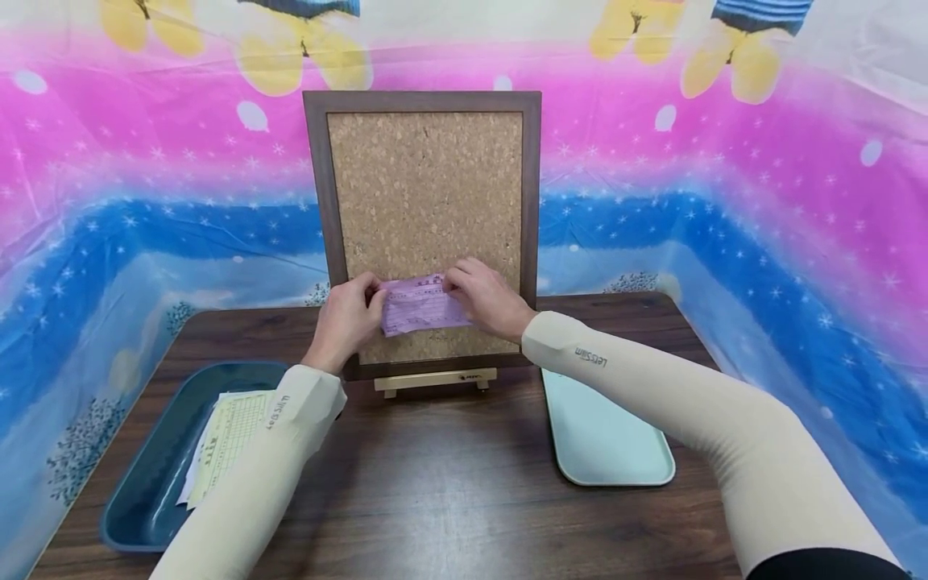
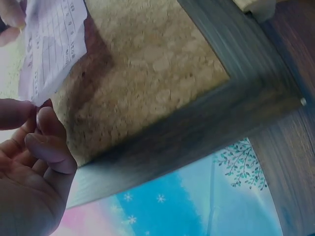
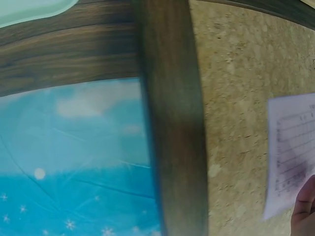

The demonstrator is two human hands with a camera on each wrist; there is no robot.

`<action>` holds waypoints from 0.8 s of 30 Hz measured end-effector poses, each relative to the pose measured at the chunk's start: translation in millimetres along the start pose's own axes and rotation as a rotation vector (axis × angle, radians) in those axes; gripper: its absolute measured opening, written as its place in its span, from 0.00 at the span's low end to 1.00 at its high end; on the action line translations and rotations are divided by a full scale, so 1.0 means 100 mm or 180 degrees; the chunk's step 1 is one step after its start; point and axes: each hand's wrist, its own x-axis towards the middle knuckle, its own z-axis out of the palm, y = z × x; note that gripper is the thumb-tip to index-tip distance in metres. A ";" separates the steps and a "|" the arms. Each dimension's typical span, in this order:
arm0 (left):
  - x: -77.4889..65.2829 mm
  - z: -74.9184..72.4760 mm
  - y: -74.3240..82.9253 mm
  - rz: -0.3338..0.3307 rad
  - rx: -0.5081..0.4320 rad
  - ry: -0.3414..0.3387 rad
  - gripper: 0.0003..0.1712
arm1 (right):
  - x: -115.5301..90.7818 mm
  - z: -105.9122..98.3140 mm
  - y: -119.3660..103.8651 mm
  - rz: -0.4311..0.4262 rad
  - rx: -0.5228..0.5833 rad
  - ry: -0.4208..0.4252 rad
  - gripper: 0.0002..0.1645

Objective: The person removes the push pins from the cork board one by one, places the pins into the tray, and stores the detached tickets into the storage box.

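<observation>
A purple printed slip of paper point(image 1: 420, 308) is stretched between both hands in front of the lower part of a framed cork board point(image 1: 428, 193). At its upper left corner my left hand point(image 1: 346, 316) pinches the paper between thumb and finger; the left wrist view shows the same paper point(image 2: 54, 44) casting a shadow on the cork. My right hand point(image 1: 487, 296) grips the upper right part, covering that corner. Only some fingers point(image 3: 304, 201) of the right hand show in the right wrist view, beside the paper point(image 3: 293, 147).
The board leans on a small wooden easel point(image 1: 435, 380). On the left of the table point(image 1: 420, 499) a dark blue tray point(image 1: 134, 491) holds yellow and white paper sheets point(image 1: 230, 435). A pale green tray point(image 1: 612, 439) lies on the right, partly under the right forearm. A patterned cloth surrounds the table.
</observation>
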 end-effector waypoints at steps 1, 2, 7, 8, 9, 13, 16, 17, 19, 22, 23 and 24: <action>0.00 -0.01 -0.01 0.0005 -0.0014 0.0013 0.09 | -0.02 -0.02 0.01 0.0001 0.0020 0.0006 0.08; 0.00 -0.03 -0.01 0.0005 -0.0037 0.0012 0.09 | -0.04 -0.03 0.01 0.0006 0.0035 0.0010 0.08; -0.02 -0.08 -0.04 -0.0027 -0.0115 -0.0042 0.08 | -0.12 -0.12 0.05 0.0060 0.0049 0.0016 0.08; -0.02 -0.10 -0.04 -0.0043 -0.0121 -0.0059 0.08 | -0.14 -0.13 0.06 0.0065 0.0040 0.0021 0.08; -0.03 -0.11 -0.05 -0.0054 -0.0122 -0.0070 0.08 | -0.15 -0.15 0.07 0.0069 0.0033 0.0024 0.08; -0.03 -0.13 -0.06 -0.0076 -0.0139 -0.0112 0.08 | -0.23 -0.19 0.12 0.0105 -0.0019 0.0035 0.08; -0.03 -0.15 -0.08 -0.0053 -0.0156 -0.0144 0.08 | -0.28 -0.21 0.15 0.0154 -0.0055 0.0020 0.08; -0.04 -0.16 -0.08 -0.0043 -0.0156 -0.0153 0.08 | -0.30 -0.22 0.16 0.0162 -0.0057 0.0012 0.08; -0.04 -0.19 -0.09 -0.0011 -0.0152 -0.0151 0.08 | -0.33 -0.23 0.17 0.0150 -0.0047 -0.0003 0.07; -0.05 -0.22 -0.10 0.0023 -0.0142 -0.0142 0.08 | -0.36 -0.26 0.18 0.0136 -0.0016 -0.0029 0.07; -0.06 -0.23 -0.10 0.0029 -0.0142 -0.0142 0.08 | -0.37 -0.27 0.19 0.0130 -0.0011 -0.0027 0.07; -0.06 -0.24 -0.10 0.0041 -0.0138 -0.0134 0.08 | -0.38 -0.28 0.20 0.0131 -0.0013 -0.0029 0.08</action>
